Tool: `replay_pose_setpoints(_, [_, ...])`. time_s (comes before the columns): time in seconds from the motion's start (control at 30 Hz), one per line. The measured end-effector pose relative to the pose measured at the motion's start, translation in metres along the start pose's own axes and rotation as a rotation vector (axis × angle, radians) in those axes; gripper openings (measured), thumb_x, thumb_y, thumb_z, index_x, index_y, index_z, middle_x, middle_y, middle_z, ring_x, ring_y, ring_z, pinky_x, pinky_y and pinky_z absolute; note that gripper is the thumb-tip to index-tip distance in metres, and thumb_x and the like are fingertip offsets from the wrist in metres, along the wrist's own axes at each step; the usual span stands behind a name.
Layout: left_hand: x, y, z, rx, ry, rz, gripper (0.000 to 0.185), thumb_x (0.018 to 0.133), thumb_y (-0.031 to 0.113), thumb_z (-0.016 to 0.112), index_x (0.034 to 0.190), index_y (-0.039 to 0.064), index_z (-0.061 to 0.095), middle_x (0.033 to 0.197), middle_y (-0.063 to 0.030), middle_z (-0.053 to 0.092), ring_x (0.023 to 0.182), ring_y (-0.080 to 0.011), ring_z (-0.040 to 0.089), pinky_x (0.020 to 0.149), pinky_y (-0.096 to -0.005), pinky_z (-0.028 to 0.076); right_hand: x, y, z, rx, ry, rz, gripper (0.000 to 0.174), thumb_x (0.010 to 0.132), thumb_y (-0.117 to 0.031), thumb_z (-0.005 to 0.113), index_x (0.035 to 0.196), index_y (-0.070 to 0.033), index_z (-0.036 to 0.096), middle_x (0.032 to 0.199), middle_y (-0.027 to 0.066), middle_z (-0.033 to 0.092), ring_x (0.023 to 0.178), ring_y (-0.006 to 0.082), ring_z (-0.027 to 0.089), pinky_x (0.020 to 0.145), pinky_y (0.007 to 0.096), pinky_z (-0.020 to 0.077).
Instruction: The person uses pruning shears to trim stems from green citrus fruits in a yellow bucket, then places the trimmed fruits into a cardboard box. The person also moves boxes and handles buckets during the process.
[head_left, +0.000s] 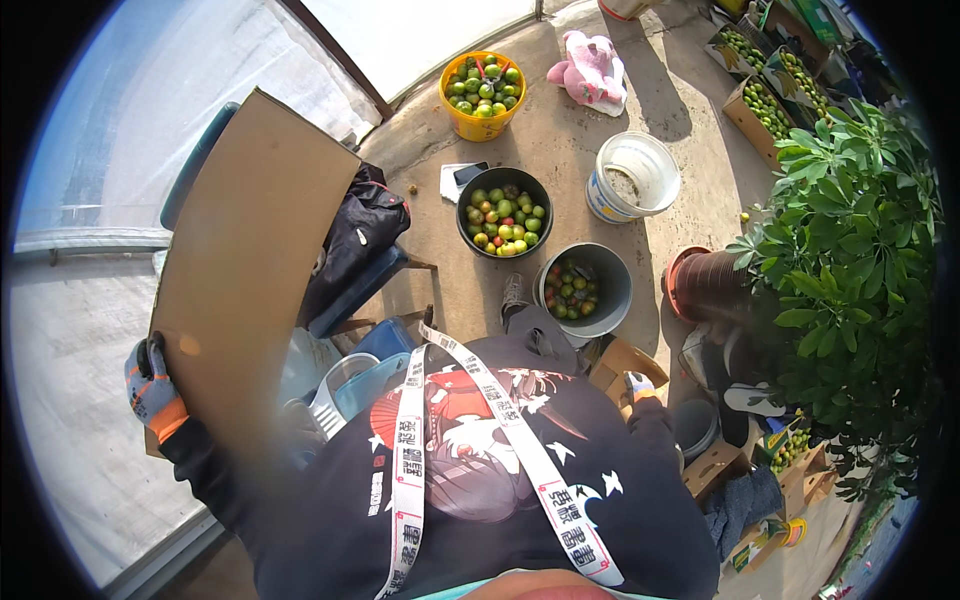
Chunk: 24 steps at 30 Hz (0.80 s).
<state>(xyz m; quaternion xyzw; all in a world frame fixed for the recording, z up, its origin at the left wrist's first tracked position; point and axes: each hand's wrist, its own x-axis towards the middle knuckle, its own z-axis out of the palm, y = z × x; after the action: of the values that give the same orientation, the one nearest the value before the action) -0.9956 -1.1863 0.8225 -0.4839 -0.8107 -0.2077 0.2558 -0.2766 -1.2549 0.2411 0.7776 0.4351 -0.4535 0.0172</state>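
My left hand (155, 390), in a grey and orange work glove, grips the edge of a large sheet of brown cardboard (247, 202) that stands at my left. My right hand (641, 386), gloved too, is at the rim of an open cardboard box (616, 366) low on my right; its fingers are partly hidden. Before me stand a black bucket of green and reddish tomatoes (505, 217) and a grey bucket (613, 292) with more tomatoes in its shade. Farther off is a yellow bucket (480, 129) full of green tomatoes, with red-handled clippers on top.
A white bucket (656, 176) and a pink plush toy (589, 67) are on the concrete floor. A phone (470, 174) lies near the black bucket. At right are a potted leafy plant (832, 247) and boxes of tomatoes (761, 109). A dark bag (360, 225) rests on a blue chair (367, 289).
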Motion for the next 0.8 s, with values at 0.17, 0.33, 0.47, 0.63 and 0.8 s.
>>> replay_pose_setpoints(0.17, [0.071, 0.002, 0.062, -0.064, -0.246, -0.056, 0.054, 0.087, 0.049, 0.054, 0.107, 0.000, 0.062, 0.101, -0.0144, 0.063, 0.095, -0.0279, 0.058, 0.085, -0.0360, 0.043, 0.049, -0.068, -0.025, 0.052, 0.292, -0.126, 0.055, 0.082, -0.047, 0.059, 0.119, -0.006, 0.056, 0.115, 0.0187, 0.059, 0.110, 0.0342, 0.054, 0.094, 0.0385, 0.0418])
replay_pose_setpoints(0.33, [0.134, -0.010, 0.155, -0.241, -0.167, 0.013, 0.052, 0.086, 0.048, 0.057, 0.105, -0.001, 0.063, 0.095, -0.0136, 0.065, 0.089, -0.0250, 0.059, 0.082, -0.0348, 0.044, 0.028, -0.147, -0.029, 0.298, 0.375, 0.017, 0.053, 0.083, -0.042, 0.061, 0.120, -0.005, 0.055, 0.120, 0.0158, 0.058, 0.112, 0.0284, 0.054, 0.096, 0.0360, 0.0412])
replay_pose_setpoints(0.47, [0.192, 0.007, 0.227, -0.335, -0.272, 0.019, 0.037, 0.089, 0.035, 0.057, 0.101, 0.000, 0.065, 0.095, -0.0117, 0.066, 0.088, -0.0235, 0.060, 0.081, -0.0327, 0.045, 0.002, -0.184, -0.001, 0.354, 0.423, 0.216, 0.048, 0.085, -0.039, 0.059, 0.117, -0.002, 0.057, 0.118, 0.0165, 0.059, 0.112, 0.0298, 0.054, 0.095, 0.0354, 0.0413])
replay_pose_setpoints(0.63, [0.284, 0.053, 0.297, -0.315, -0.177, 0.315, 0.031, 0.089, 0.030, 0.058, 0.100, 0.001, 0.065, 0.097, -0.0110, 0.065, 0.089, -0.0212, 0.060, 0.080, -0.0318, 0.046, -0.014, -0.236, 0.043, 0.580, 0.464, 0.278, 0.052, 0.082, -0.042, 0.062, 0.120, -0.008, 0.056, 0.119, 0.0161, 0.058, 0.113, 0.0297, 0.054, 0.096, 0.0369, 0.0411])
replay_pose_setpoints(0.8, [0.342, 0.039, 0.329, -0.467, -0.332, 0.421, 0.031, 0.090, 0.028, 0.057, 0.106, 0.002, 0.063, 0.100, -0.0101, 0.063, 0.091, -0.0196, 0.058, 0.082, -0.0313, 0.045, -0.056, -0.272, 0.110, 0.529, 0.453, 0.267, 0.054, 0.081, -0.042, 0.064, 0.121, -0.006, 0.056, 0.119, 0.0153, 0.059, 0.113, 0.0295, 0.053, 0.096, 0.0351, 0.0402])
